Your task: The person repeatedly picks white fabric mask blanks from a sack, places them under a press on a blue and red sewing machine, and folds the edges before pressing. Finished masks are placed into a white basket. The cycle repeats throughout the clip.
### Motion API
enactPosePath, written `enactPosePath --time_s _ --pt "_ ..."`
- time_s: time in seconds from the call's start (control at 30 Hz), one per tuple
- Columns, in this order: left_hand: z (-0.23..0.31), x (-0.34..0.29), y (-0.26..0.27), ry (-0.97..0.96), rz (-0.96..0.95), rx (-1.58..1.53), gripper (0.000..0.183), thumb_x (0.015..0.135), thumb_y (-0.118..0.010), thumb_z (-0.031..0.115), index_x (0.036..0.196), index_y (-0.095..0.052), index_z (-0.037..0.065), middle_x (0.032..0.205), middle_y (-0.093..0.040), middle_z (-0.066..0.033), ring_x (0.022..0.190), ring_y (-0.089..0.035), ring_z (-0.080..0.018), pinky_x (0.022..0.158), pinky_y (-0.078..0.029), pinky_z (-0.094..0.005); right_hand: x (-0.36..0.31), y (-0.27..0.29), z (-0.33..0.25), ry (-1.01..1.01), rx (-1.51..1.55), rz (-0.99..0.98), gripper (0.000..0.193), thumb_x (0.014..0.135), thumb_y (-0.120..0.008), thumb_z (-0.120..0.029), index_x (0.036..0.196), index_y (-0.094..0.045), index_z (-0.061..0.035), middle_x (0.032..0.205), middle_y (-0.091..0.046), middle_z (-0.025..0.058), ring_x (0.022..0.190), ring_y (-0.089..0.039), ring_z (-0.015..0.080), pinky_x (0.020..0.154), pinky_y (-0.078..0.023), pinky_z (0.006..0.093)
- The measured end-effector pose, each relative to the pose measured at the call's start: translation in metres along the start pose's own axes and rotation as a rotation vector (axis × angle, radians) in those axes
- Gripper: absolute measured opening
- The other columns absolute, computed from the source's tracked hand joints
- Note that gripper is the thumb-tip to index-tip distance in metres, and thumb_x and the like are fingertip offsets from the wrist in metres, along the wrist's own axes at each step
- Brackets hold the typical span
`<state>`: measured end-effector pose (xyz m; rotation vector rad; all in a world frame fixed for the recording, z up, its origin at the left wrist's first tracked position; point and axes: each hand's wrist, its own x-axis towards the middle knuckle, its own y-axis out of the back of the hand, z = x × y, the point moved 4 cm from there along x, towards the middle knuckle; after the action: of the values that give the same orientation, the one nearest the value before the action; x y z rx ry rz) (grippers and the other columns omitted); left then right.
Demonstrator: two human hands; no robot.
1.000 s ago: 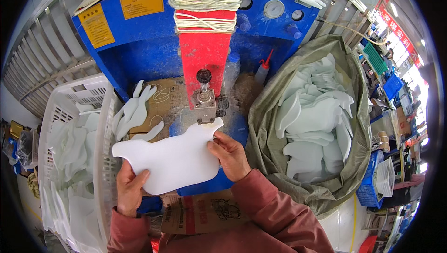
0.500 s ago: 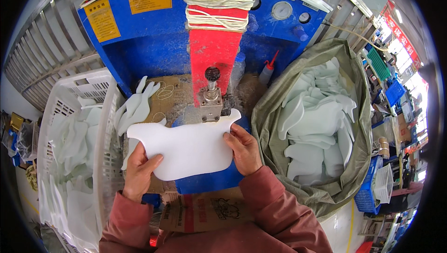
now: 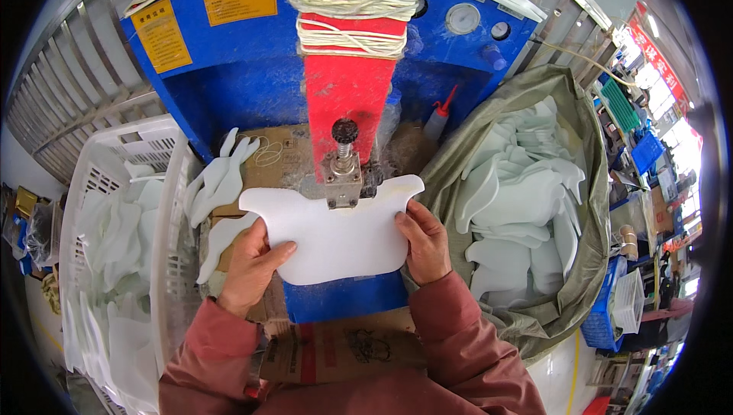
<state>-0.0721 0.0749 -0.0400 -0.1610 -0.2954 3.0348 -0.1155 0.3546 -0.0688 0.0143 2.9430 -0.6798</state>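
Blue machine (image 3: 229,71) behind; left fingers (image 3: 279,253), right fingers (image 3: 427,220) pinching white foam-like panel (image 3: 343,251) at both sides, sensible hold: likely light, flexible.

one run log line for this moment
left hand: white contoured sheet, left edge; right hand: same sheet, right edge; upper edge: at metal machine head; white plastic crate: left; olive sack: right

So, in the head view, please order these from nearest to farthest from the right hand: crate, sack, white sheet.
1. White sheet: in the right hand.
2. Sack: on that hand's right.
3. Crate: far left, past the left hand.
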Motion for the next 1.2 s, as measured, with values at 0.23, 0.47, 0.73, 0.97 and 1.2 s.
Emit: enactPosePath --time_s 0.23,0.47,0.73,0.97,1.2 --pt "0.002 0.020 0.006 0.012 0.033 0.010 0.043 0.098 -0.065 0.000 0.140 -0.054 -0.002 0.119 -0.069 -0.0052 0.104 -0.065 -0.0102 0.092 -0.052 -0.0275 0.018 -0.005 -0.008 0.030 -0.057 -0.027 0.034 0.103 -0.065 -0.012 0.133 -0.063 0.0042 0.114 -0.071 0.0028 0.099 -0.065 0.0083 0.086 -0.052 0.0237" --pt "0.003 0.007 0.016 -0.002 0.062 -0.004 0.048 0.098 -0.064 -0.001 0.144 -0.051 -0.001 0.125 -0.068 -0.0076 0.111 -0.065 -0.0134 0.100 -0.050 -0.0297 0.010 -0.009 0.005 -0.046 -0.147 -0.018 0.031 0.103 -0.065 -0.012 0.130 -0.064 0.0040 0.112 -0.071 0.0020 0.097 -0.064 0.0074 0.084 -0.051 0.0231" --pt "-0.005 0.008 -0.008 -0.011 -0.009 -0.095 0.046 0.098 -0.064 -0.003 0.142 -0.052 0.000 0.122 -0.069 -0.0067 0.107 -0.066 -0.0114 0.094 -0.053 -0.0285 -0.012 0.002 -0.017 0.010 0.004 -0.026 0.034 0.103 -0.062 -0.008 0.135 -0.063 0.0045 0.119 -0.072 0.0061 0.105 -0.068 0.0131 0.093 -0.053 0.0271" --pt "-0.011 0.009 -0.023 0.050 -0.073 -0.072 0.054 0.097 -0.062 -0.003 0.149 -0.047 0.002 0.126 -0.068 -0.0048 0.109 -0.065 -0.0105 0.092 -0.052 -0.0265 -0.025 0.018 -0.028 0.024 -0.032 0.029 0.034 0.103 -0.062 -0.008 0.133 -0.064 0.0064 0.119 -0.072 0.0088 0.105 -0.068 0.0143 0.093 -0.053 0.0281" --pt "-0.016 0.008 -0.041 0.084 -0.101 -0.138 0.046 0.099 -0.066 0.000 0.142 -0.050 0.002 0.121 -0.069 -0.0067 0.106 -0.066 -0.0110 0.092 -0.054 -0.0285 -0.037 0.035 -0.033 0.051 -0.032 0.064 0.034 0.103 -0.061 -0.007 0.133 -0.063 0.0076 0.118 -0.072 0.0096 0.105 -0.068 0.0155 0.092 -0.053 0.0287"
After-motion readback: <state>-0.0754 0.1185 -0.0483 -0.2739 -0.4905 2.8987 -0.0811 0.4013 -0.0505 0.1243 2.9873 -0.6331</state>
